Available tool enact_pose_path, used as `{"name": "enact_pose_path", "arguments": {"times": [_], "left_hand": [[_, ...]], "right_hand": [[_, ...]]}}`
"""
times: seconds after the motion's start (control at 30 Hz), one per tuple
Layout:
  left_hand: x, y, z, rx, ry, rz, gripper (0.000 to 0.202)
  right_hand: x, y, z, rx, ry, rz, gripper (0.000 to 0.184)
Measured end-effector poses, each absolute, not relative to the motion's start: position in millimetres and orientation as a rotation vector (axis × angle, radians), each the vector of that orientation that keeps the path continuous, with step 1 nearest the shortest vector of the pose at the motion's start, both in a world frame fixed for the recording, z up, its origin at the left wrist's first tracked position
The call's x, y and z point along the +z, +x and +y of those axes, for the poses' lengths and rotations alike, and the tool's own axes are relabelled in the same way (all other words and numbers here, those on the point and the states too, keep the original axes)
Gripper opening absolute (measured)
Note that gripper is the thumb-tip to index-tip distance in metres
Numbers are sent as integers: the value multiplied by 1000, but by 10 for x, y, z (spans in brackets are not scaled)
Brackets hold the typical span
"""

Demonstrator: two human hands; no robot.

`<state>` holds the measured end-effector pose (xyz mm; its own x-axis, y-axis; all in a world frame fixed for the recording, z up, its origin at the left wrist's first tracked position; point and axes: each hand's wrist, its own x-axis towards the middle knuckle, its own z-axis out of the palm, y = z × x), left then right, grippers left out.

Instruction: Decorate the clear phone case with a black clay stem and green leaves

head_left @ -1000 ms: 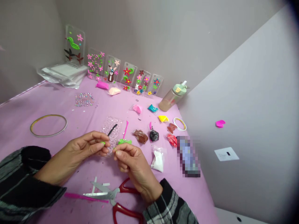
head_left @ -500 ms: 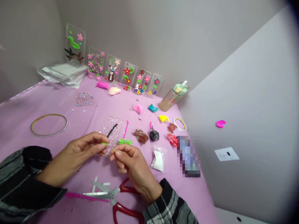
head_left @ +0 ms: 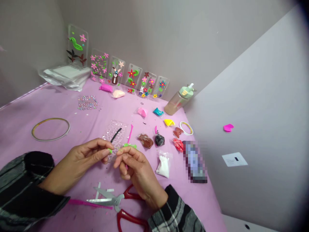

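My left hand (head_left: 83,159) and my right hand (head_left: 135,167) meet above the pink table (head_left: 31,106), fingertips nearly touching. The left thumb and forefinger pinch a small bit of green clay (head_left: 110,150). The right fingers are pinched close to it, and a thin pink stick (head_left: 126,166) shows under them. Just behind my hands lies a clear textured phone case (head_left: 114,134) with a black strip (head_left: 116,134) on it. A lump of green clay (head_left: 129,145) sits beside the case.
Red-handled scissors (head_left: 120,206) and paper scraps lie near the front edge. Bags of brown (head_left: 145,140), black (head_left: 159,140), red (head_left: 178,145) and white clay (head_left: 163,167) sit to the right. Decorated phone cases (head_left: 131,77) lean on the back wall beside a bottle (head_left: 177,101). A tape ring (head_left: 50,129) lies at left.
The green bit was stretched into a thin strand between my hands half a second ago; now my fingertips have closed together again. The arms have barely moved.
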<state>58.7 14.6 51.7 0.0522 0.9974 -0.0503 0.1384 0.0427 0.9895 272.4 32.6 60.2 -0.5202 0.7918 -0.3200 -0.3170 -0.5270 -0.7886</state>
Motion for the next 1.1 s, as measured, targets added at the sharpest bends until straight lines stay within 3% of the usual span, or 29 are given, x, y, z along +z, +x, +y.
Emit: {"name": "enact_pose_path", "arguments": {"times": [0.2,0.37,0.7,1.0,1.1], "left_hand": [[456,586,147,1078,1277,1281,27],[456,575,132,1089,1283,1263,25],[489,582,141,1082,1286,1260,24],[500,611,142,1126,1267,1245,20],[513,611,132,1137,1254,1242,19]], "right_hand": [[649,2721,336,2076,-918,-799,17],[640,2742,330,2124,-897,-935,58],[674,2765,333,2242,-732,-797,31],[560,2761,332,2208,-701,-681,37],[584,2749,313,2199,-671,-621,21]]}}
